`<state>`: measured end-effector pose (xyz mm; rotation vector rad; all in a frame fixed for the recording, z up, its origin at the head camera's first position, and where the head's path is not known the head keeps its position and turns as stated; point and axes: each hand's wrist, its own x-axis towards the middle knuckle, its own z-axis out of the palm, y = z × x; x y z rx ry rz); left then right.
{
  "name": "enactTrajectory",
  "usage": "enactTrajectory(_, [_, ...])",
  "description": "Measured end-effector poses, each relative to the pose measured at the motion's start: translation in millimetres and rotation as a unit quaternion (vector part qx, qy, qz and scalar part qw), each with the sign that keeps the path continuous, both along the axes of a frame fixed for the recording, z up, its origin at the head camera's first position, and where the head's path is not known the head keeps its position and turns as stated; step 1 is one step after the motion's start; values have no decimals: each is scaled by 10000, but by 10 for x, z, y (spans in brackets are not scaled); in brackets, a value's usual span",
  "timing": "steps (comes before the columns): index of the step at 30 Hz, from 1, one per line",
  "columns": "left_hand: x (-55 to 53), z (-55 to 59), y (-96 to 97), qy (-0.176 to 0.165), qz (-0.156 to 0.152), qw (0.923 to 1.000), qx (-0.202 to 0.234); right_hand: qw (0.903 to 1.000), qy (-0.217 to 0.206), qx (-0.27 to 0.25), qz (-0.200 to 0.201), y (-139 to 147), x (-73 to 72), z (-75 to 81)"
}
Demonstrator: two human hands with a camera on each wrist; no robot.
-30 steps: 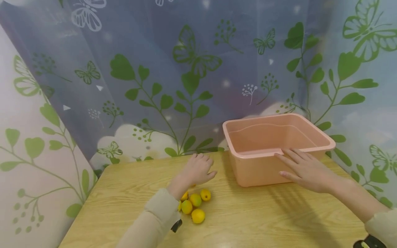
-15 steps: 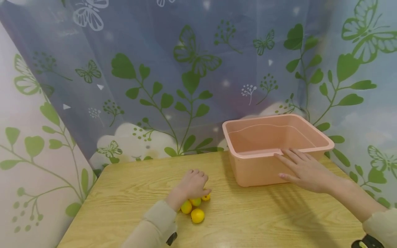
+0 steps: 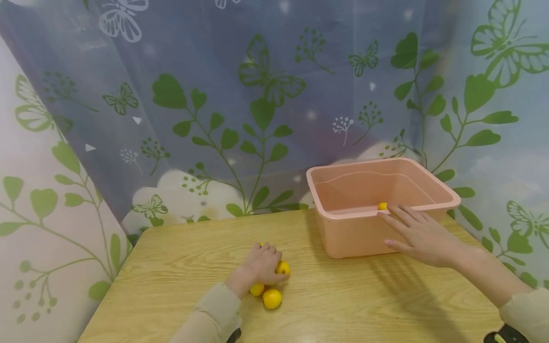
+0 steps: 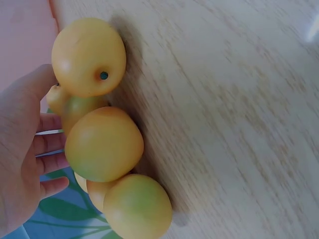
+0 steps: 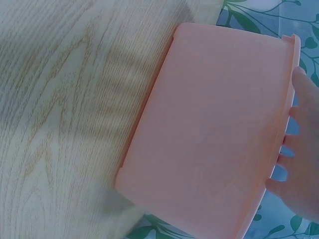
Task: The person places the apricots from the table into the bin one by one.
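My left hand [image 3: 259, 265] is lowered over a small cluster of yellow, green-tinged fruits on the table. One fruit [image 3: 272, 299] lies by the wrist, and another fruit [image 3: 283, 268] shows beside the thumb. The left wrist view shows the fingers [image 4: 50, 143] reaching behind a rounded fruit [image 4: 104, 144], without a plain grip. A fruit with a dark stem spot [image 4: 88, 57] sits near the thumb. My right hand [image 3: 424, 238] rests its nearly straight fingers at the near rim of a pink plastic basin [image 3: 364, 236]. Inside it, a yellow fruit [image 3: 382, 206] shows beside those fingertips.
The pale wooden table [image 3: 180, 267] reaches back to a hanging blue cloth [image 3: 206, 57] printed with leaves and butterflies. The basin stands at the back right, close to the cloth. Its floor is mostly hidden from the head view.
My left hand has come down and toward me onto the fruits, covering several. A yellow fruit has come into view inside the basin. The right hand has stayed on the rim.
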<state>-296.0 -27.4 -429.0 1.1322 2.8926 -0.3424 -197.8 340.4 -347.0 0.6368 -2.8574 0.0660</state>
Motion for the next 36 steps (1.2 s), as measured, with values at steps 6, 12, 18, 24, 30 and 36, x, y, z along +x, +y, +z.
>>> enactTrajectory(6, [8, -85, -9, 79, -80, 9999, -106, 10000, -30, 19, 22, -30, -7, -4])
enactTrajectory(12, [23, -103, -1, 170, -186, 9997, 14, 10000, -77, -21, -4, -45, 9, 3])
enactTrajectory(18, [6, -9, 30, 349, -305, 9983, 346, 10000, -45, 0, -37, -29, 9, -10])
enactTrajectory(24, [-34, 162, 84, 411, -358, 9971, 537, 10000, 14, 9, -17, -10, 6, -24])
enactTrajectory(30, [-37, 378, 159, 535, -356, 9960, 621, 10000, 87, 14, -5, -10, 6, -12])
enactTrajectory(36, [-42, 544, 235, 645, -502, 9939, 742, 10000, 39, -9, -2, -18, 9, 1])
